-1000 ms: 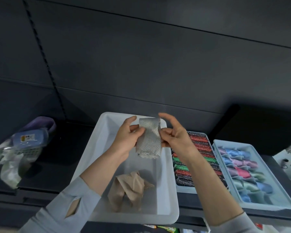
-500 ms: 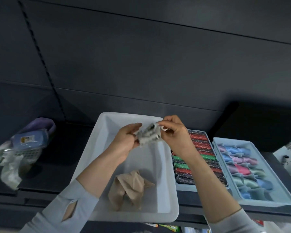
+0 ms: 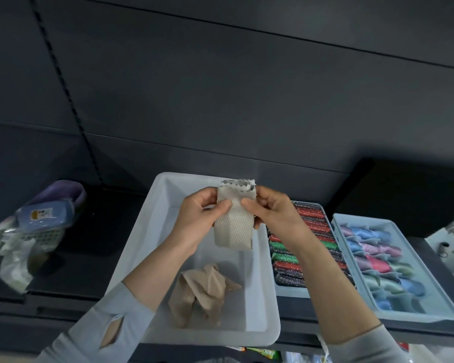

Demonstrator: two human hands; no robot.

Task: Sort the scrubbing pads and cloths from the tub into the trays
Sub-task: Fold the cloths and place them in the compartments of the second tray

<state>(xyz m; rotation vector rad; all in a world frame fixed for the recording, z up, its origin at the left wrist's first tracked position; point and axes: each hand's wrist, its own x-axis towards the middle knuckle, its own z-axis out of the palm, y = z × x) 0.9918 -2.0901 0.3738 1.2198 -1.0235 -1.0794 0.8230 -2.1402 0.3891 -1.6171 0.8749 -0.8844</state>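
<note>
The left hand point(image 3: 197, 221) is curled onto the left edge of a pale mesh cloth point(image 3: 233, 226), thumb on the front; the right hand point(image 3: 273, 216) is pinched onto the right edge the same way. The cloth is held between them, upright, above the far end of the white tub point(image 3: 147, 244), clear of the floor of it. A darker, speckled face is shown at the folded top edge.

The cloth is judged light and limp: it hangs in a soft fold below the fingers and keeps no shape of its own. The dimpled weave should give good purchase, so slipping looks unlikely. It is best taken at the two upper edges, as now, so the fold is kept; taken at one corner, it would probably fall open.

One more piece, a crumpled tan cloth point(image 3: 199, 292), is left in the near part of the tub. Just right of the tub, a tray point(image 3: 288, 290) is packed with glittery pads point(image 3: 286, 258) in red, green and dark. Further right, a second tray point(image 3: 430, 314) is filled with pastel cloths point(image 3: 378, 260). On the far left, a basket point(image 3: 41, 233) with packets is seen, well apart.
</note>
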